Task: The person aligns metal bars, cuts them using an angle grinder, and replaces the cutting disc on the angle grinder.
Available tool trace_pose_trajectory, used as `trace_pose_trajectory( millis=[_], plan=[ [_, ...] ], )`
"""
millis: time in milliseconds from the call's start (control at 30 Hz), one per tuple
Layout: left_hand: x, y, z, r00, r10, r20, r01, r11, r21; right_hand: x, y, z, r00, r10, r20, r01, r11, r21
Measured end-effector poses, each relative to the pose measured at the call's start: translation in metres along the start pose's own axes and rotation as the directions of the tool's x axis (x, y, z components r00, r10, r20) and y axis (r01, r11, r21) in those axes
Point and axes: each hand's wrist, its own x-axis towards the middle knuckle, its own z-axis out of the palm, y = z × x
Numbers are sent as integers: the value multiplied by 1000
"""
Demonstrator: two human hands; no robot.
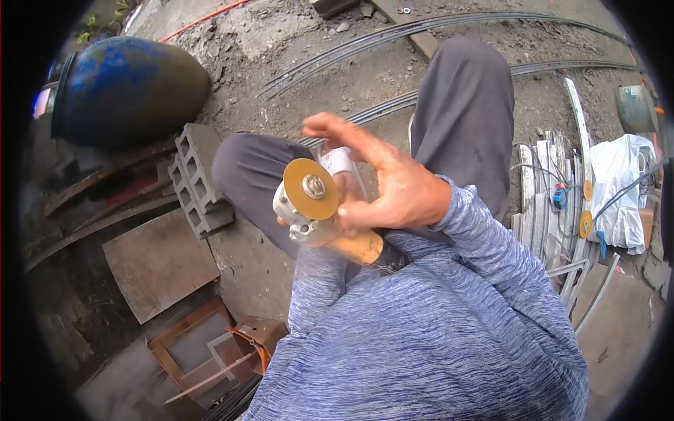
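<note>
An angle grinder (357, 249) with a yellow-orange body and a tan disc (306, 188) lies in front of my torso, its disc facing up toward me. My left hand (342, 188) is wrapped around the grinder from beneath, mostly hidden behind it. My right hand (397, 179) is over the grinder's right side, fingers stretched out and apart, slightly blurred. Its thumb lies close to the grinder's head; whether they touch I cannot tell. Behind the disc, between my hands, a white and see-through thing (340, 161) shows, its kind unclear.
A blue barrel (130, 88) lies at the upper left, near a concrete block (199, 179) and a board (161, 261). Long metal rods (449, 24) stretch across the dirt. On the right are metal strips (537, 189), loose discs (585, 224) and a white sack (618, 189).
</note>
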Motion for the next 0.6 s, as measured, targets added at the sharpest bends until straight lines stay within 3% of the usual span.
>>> trace_pose_trajectory(
  millis=[67, 233, 333, 400, 467, 500, 600],
  plan=[
    [0, -1, -1, 1000, 5, 1, -5, 1000, 18, -3, -1, -6, 999, -39, -1, 38, 995, -88],
    [5, -1, -3, 999, 25, -23, -25, 999, 41, 0, -12, 4, 978, 176, 109, -131, 935, -330],
    [2, -4, -6, 998, 30, -54, -27, 999, 46, 4, -7, 9, 973, -222, 59, 227, 970, -85],
    [0, -7, -8, 997, 28, -68, -24, 998, 62, 3, -21, 8, 988, -145, -57, 149, 987, 69],
    [0, -5, -9, 998, -1, -60, 6, 997, 77, 3, -17, 1, 983, -157, -97, 137, 972, -189],
    [1, -4, -10, 998, -16, -54, 21, 996, 89, 0, -26, 3, 997, 6, -76, -14, 994, -112],
    [1, -4, -14, 998, -54, -28, 58, 989, 136, -2, -26, 9, 990, 138, -28, -140, 971, -195]
  ],
)
